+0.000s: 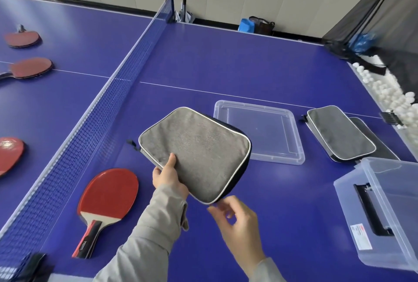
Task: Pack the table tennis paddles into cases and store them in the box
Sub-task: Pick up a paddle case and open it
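Above blue table (226, 60), left hand (168, 180) gripping fuzzy grey rounded case (196, 150), right hand (237, 218) loosely curled, empty

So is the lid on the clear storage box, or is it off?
Off. The clear lid lies flat on the blue table, apart from the storage box at the near right edge.
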Motion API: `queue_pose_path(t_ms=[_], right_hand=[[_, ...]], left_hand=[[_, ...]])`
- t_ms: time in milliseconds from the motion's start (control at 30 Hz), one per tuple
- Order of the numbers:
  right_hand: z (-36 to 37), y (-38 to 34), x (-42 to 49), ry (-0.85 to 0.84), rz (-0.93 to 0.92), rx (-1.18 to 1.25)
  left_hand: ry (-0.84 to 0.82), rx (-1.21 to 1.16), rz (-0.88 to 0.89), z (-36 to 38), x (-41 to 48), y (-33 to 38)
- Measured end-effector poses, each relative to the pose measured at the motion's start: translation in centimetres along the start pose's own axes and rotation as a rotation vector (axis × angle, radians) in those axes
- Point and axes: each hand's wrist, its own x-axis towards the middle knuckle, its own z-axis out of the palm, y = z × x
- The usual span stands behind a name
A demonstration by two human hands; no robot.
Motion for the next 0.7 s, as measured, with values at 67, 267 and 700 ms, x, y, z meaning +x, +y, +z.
queue_pose_path(t_ms=[67,267,700], right_hand=[[-1.7,0.8,0.4,0.138,0.133,0.089],[-6.8,1.4,4.9,0.059,0.494,0.674],[-5.6,-0.8,4.6,-0.171,0.453,0.678]], left_hand=[[-0.116,0.051,0.010,-0.8,0.5,0.6],[-0.508,0.245,-0.083,-3.1,0.8,0.6],[-0.467,0.676,0.240,-1.9,-1.8,-3.8]])
